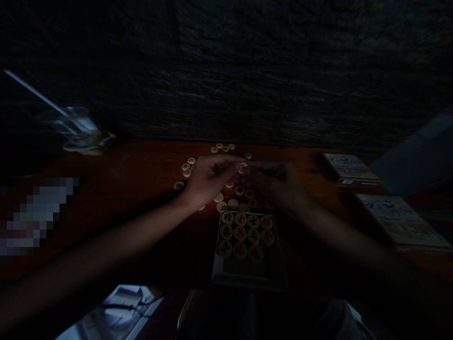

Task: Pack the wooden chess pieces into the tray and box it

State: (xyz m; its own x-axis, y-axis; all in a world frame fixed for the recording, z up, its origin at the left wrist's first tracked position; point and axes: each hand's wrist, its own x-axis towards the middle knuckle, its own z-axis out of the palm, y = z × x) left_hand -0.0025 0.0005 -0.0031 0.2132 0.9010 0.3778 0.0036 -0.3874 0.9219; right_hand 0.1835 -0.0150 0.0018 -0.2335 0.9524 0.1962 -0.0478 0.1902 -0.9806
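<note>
My left hand (212,177) is closed, thumb and forefinger pinching a round xiangqi piece (242,167) with a red character. My right hand (279,179) meets it from the other side, its fingertips closed at the same piece; shadow hides part of these fingers. Below both hands, an open box (244,270) holds rows of xiangqi pieces with red and black characters, and its near part shows bare bottom. Loose pieces (232,204) lie around and under my hands, some showing a blank side, others a character.
On the wooden table (141,160), two flat printed boxes (396,219) lie at the right. A clear cup with a straw (83,125) stands at the back left. A dark stone wall (226,94) rises behind the table. The light is dim.
</note>
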